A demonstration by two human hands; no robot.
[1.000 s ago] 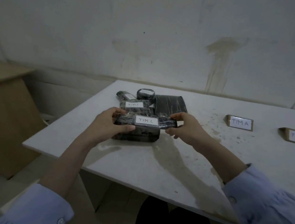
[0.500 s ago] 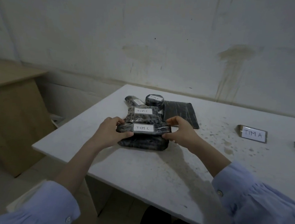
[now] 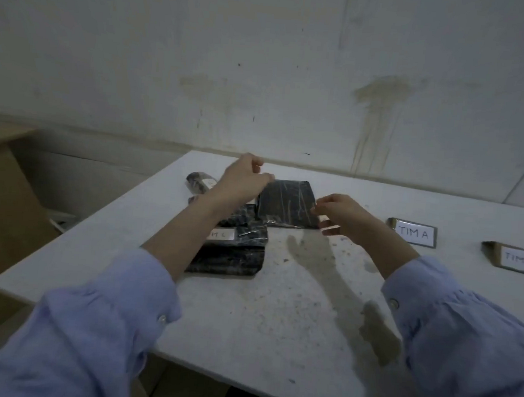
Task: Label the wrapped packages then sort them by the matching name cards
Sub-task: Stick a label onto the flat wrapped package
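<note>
both hands are over the flat black package [image 3: 287, 204] now, left hand [image 3: 243, 178] loosely curled and empty at its far left corner, right hand [image 3: 336, 212] at its near right corner, fingers half-open, holding nothing i can see. it lies on the desk [image 3: 277, 309], left of the tim a card [image 3: 413, 232], no label showing. best to pinch both corners and lift level.

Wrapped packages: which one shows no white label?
The flat black package at the back, between both hands. The others in the left-hand pile carry white labels, like the front one.
</note>
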